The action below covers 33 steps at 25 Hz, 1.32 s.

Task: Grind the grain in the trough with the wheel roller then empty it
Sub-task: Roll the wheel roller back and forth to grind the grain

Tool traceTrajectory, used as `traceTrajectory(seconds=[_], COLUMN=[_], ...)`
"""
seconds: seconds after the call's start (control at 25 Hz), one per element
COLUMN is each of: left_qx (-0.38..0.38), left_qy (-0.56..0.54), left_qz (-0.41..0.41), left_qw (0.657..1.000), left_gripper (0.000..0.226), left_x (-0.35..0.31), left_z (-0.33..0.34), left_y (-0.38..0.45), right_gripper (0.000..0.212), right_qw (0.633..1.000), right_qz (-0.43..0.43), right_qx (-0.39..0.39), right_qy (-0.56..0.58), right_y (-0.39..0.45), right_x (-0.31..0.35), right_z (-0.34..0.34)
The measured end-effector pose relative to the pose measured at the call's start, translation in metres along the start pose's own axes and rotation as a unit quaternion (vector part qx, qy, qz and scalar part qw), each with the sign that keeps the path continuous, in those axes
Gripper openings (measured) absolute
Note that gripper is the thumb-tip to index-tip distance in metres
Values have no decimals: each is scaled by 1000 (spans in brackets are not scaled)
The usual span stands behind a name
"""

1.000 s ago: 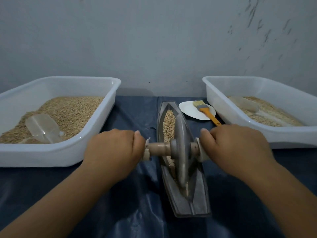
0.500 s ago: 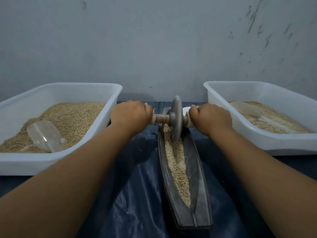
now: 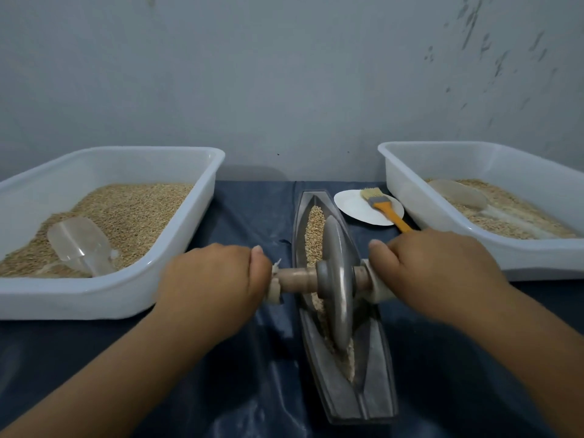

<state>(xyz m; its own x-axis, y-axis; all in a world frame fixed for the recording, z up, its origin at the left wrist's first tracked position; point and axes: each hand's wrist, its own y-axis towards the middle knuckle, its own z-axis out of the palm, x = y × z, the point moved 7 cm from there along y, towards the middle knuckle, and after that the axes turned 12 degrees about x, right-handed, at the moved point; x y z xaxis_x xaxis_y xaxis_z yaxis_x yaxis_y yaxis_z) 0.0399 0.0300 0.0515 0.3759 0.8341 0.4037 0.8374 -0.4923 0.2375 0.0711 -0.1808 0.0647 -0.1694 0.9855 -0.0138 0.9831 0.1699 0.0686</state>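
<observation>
A long grey boat-shaped trough (image 3: 373, 384) lies lengthwise on the dark cloth in the middle. Tan grain (image 3: 314, 229) fills its groove. A grey metal wheel roller (image 3: 336, 282) stands on edge in the groove, near the trough's middle, on a wooden axle (image 3: 297, 279). My left hand (image 3: 215, 279) grips the axle's left end. My right hand (image 3: 436, 273) grips the right end. Both handle ends are hidden inside my fists.
A white tub (image 3: 104, 292) of grain with a clear scoop (image 3: 79, 245) sits at the left. Another white tub (image 3: 474, 245) with grain and a scoop (image 3: 458, 194) sits at the right. A white plate (image 3: 354, 207) bearing an orange-handled brush (image 3: 385, 208) lies behind the right hand.
The wheel went from the trough's middle to its far end and has come back toward me to the middle, both hands moving with it.
</observation>
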Motion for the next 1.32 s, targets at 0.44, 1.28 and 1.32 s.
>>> traceTrajectory(seconds=[0.44,1.28,1.32], left_qx=[175,137,131], left_qy=[49,81,78], left_qz=[-100,-73,-54], left_qw=[978,985,987], left_gripper=[46,44,43], left_x=[31,16,9], left_z=[21,22,18], left_y=[73,51,38], right_gripper=[20,44,47], right_qw=[999,999,998], right_qz=[3,31,28], right_qx=[-19,19,46], right_qy=[35,26,33], right_y=[74,50,36], right_x=[-9,-14,-16], right_z=[16,23,23])
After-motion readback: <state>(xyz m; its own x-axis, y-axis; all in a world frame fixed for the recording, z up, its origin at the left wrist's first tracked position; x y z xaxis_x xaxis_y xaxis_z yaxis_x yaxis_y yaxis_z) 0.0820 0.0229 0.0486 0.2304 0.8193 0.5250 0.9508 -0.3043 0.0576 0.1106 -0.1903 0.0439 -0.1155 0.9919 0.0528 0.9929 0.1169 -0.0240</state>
